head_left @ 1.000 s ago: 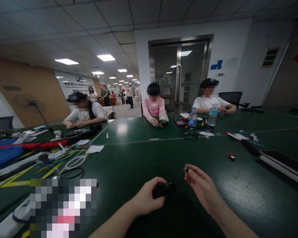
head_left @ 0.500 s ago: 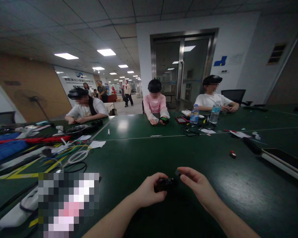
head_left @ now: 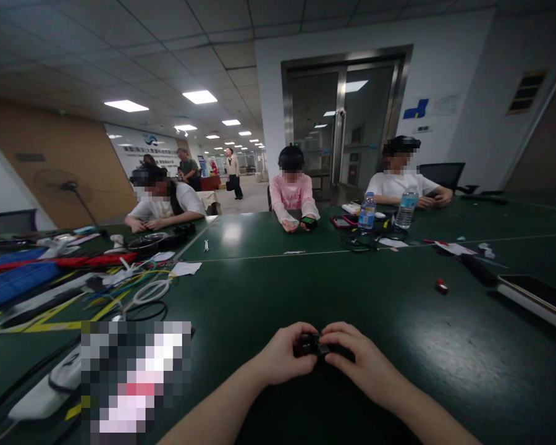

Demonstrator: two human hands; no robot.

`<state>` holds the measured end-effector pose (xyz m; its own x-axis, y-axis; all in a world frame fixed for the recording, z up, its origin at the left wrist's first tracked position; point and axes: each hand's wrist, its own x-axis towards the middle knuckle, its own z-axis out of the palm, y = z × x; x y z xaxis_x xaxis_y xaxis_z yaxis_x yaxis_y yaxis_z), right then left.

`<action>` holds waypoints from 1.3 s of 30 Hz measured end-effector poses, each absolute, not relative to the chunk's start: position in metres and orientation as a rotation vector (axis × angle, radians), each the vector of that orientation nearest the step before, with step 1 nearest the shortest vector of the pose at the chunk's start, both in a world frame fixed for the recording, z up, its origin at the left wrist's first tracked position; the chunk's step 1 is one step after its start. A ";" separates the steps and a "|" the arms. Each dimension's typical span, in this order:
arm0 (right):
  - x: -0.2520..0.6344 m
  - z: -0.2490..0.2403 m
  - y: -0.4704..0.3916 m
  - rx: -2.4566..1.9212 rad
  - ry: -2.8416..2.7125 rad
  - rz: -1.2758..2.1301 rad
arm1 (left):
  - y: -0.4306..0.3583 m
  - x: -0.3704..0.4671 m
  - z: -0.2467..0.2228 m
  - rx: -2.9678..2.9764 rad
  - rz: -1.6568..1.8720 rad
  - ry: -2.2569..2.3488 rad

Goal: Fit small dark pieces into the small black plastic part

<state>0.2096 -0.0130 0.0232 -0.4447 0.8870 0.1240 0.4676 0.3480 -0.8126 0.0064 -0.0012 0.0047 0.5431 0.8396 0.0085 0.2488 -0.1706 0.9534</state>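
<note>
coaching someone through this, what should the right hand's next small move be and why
Probably a slight, careful nudge of the right hand to line up the small piece with the black object: the left hand grips that object, while the right pinches the piece at the object's right end. Whether they already fit together is too small to tell.

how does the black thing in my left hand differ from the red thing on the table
The black thing is held in your left hand; the red thing lies on the table. The black thing looks larger than the red thing. The black thing is mostly dark, the red thing partly bright red.
</note>
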 end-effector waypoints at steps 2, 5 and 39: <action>0.210 0.023 -0.013 -1.179 -2.036 0.995 | -0.001 0.006 0.005 1.699 0.681 0.930; 0.211 0.021 -0.014 -1.152 -1.962 1.038 | -0.001 0.007 0.003 1.684 0.703 0.927; 0.209 0.021 -0.014 -1.042 -1.814 1.004 | 0.001 0.013 0.004 1.294 0.773 0.780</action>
